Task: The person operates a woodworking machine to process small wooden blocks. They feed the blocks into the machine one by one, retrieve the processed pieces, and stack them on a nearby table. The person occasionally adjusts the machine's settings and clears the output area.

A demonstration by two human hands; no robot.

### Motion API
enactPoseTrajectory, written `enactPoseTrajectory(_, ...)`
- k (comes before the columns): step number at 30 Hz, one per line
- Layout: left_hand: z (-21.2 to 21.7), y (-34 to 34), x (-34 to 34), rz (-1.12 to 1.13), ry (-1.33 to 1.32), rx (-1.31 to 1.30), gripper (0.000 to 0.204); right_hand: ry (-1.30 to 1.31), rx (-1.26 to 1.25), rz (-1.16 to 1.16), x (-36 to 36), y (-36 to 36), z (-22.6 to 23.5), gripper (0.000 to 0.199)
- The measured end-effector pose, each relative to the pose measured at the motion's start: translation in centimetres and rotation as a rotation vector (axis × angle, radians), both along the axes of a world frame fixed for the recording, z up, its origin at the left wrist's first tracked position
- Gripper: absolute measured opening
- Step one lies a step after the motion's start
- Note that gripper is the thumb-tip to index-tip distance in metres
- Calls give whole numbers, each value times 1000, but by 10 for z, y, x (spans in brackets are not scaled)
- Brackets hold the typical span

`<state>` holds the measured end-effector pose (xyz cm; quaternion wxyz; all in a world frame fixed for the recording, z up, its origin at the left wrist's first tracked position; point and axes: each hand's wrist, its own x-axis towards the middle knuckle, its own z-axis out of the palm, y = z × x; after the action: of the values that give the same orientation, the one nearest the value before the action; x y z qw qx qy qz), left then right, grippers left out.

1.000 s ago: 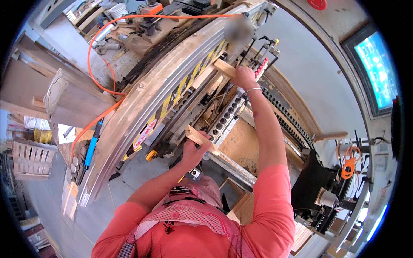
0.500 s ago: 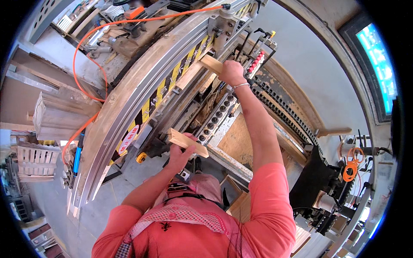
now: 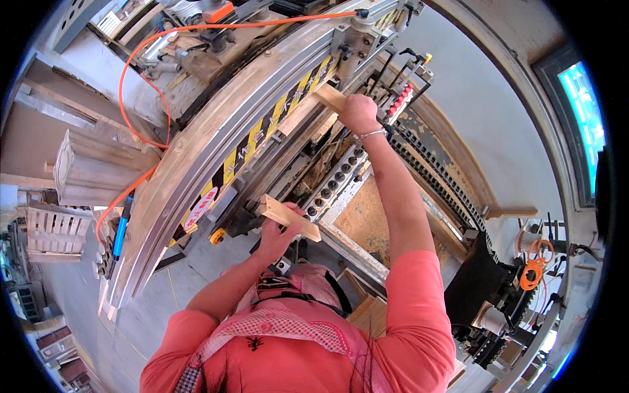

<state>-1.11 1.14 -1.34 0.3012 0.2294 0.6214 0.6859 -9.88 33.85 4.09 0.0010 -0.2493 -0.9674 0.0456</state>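
In the head view, the person's bare left hand is at the near left side of the machine, pinching a short light-brown wooden block with slanted ends. The thumb lies across the block's near face and the fingers reach round its far side. The block runs from far left to near right, in front of a row of round black fittings on a pale metal bar.

The bare right hand, with a thin silvery bracelet at its wrist, reaches farther. It is closed round the right end of a flat light-brown wooden piece; its thumb is hidden. The piece's other end sticks out to the left, near a curved yellow-and-black striped strip; whether they touch I cannot tell. The two wooden parts are well apart.

Just right of the right hand is a row of red round knobs. Nearer than these, left of the right forearm, is a brown, dust-covered flat panel. On the left an orange hose loops beside the machine, with a slim blue cylinder near its lower end. A lit screen stands far right.
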Motion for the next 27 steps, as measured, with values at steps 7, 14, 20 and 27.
enactPoseTrajectory(7,6,1,-1,-8,-40,16,33,-21,12,-25,-8,1,-4,24)
enactPoseTrajectory(14,2,-1,-2,-19,1,17,33,0,28,-37,-13,2,-10,26)
enactPoseTrajectory(20,5,-1,-2,-31,-52,13,37,20,69,2,-13,5,-16,26)
enactPoseTrajectory(27,0,-1,-1,-24,-73,35,38,-23,77,16,-11,-1,-5,18)
